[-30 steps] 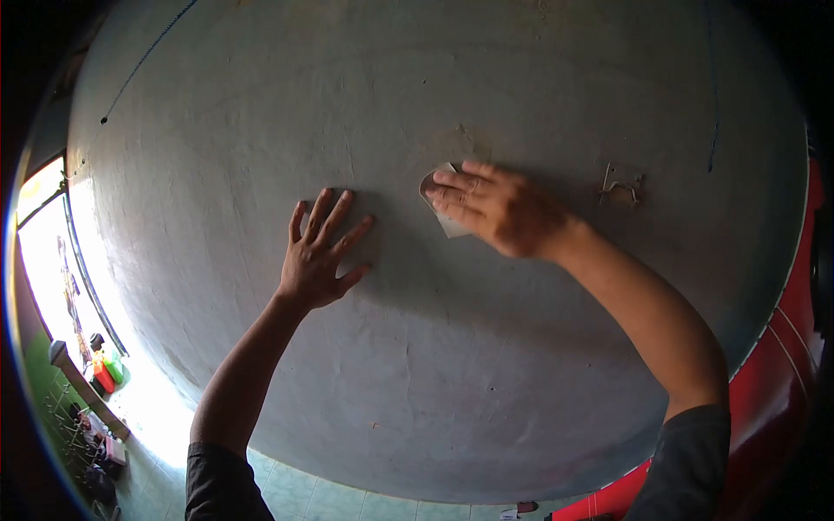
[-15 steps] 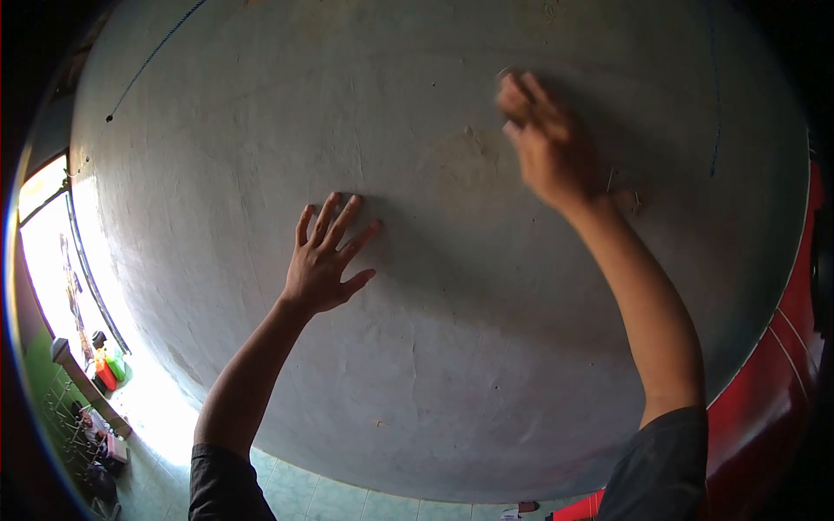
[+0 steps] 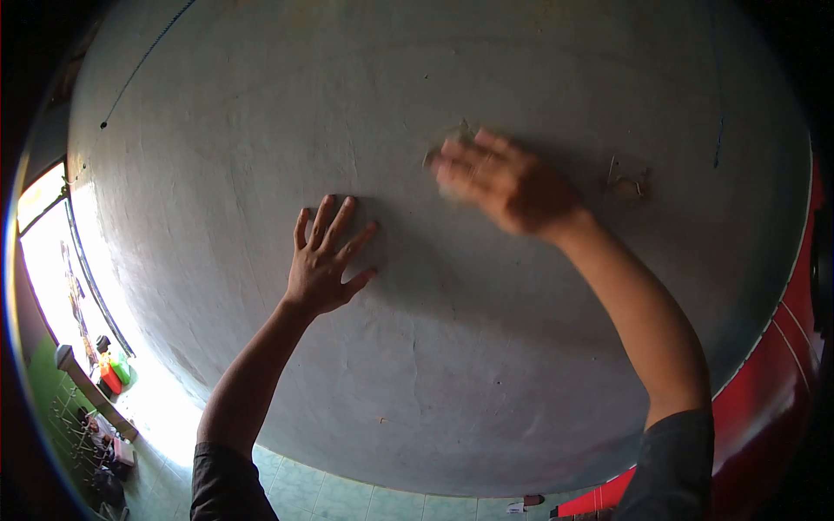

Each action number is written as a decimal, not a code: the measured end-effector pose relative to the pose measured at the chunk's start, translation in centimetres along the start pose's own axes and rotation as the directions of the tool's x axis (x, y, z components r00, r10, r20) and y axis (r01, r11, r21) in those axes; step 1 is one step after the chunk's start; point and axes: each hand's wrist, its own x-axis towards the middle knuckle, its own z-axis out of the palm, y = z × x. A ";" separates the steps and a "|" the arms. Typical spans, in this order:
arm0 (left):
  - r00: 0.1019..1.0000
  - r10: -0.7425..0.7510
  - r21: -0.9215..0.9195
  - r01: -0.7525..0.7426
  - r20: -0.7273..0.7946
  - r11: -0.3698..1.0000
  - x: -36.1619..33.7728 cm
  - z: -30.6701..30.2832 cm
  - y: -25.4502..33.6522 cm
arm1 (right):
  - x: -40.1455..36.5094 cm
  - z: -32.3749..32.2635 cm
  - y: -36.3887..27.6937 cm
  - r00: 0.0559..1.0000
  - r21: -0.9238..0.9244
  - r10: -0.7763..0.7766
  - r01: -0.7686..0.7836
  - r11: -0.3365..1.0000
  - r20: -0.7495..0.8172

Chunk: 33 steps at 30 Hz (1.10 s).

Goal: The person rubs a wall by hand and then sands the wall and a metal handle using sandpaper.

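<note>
A large grey wall with cracks and scuffs fills most of the view. My left hand lies flat against it left of centre, its fingers spread and nothing in it. Higher up and to the right, my right hand is at the wall, over a brownish patch. It is blurred by motion, and its fingers are bent close together; whether something thin lies under them is hidden.
A blue cord hangs at the upper left and another at the right. Bottles stand by a bright doorway at left. A red surface is at right, above the tiled floor.
My right hand has moved down and to the left across the wall, onto the brownish patch. My left hand has stayed in place on the wall.
</note>
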 end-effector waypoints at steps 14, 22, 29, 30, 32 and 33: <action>0.999 -0.018 -0.030 0.020 0.040 0.999 -0.2 -1.5 0.6 | -4.1 -2.7 0.2 0.717 -0.157 0.538 -0.653 0.741 -0.443; 0.988 0.120 -0.030 -0.117 0.095 0.993 4.6 -3.4 4.4 | -1.8 -2.2 -4.8 0.850 -0.182 0.501 -0.525 0.831 -0.164; 0.992 0.116 -0.045 -0.118 -0.045 0.992 10.7 -5.4 5.3 | -3.4 -3.2 -5.1 0.931 -0.144 0.365 -0.359 0.922 0.013; 0.991 0.105 -0.041 -0.109 -0.088 0.993 11.7 -5.7 5.2 | -4.1 -3.7 -3.9 0.925 -0.251 0.380 -0.371 0.894 -0.015; 0.983 0.078 -0.043 -0.086 -0.164 0.995 13.1 -5.9 5.5 | -4.7 -5.9 -2.2 0.852 -0.322 0.515 -0.516 0.794 -0.096; 0.986 0.094 -0.031 -0.100 -0.140 0.995 13.0 -5.8 6.4 | -4.9 -6.6 -1.8 0.805 -0.350 0.577 -0.585 0.732 -0.139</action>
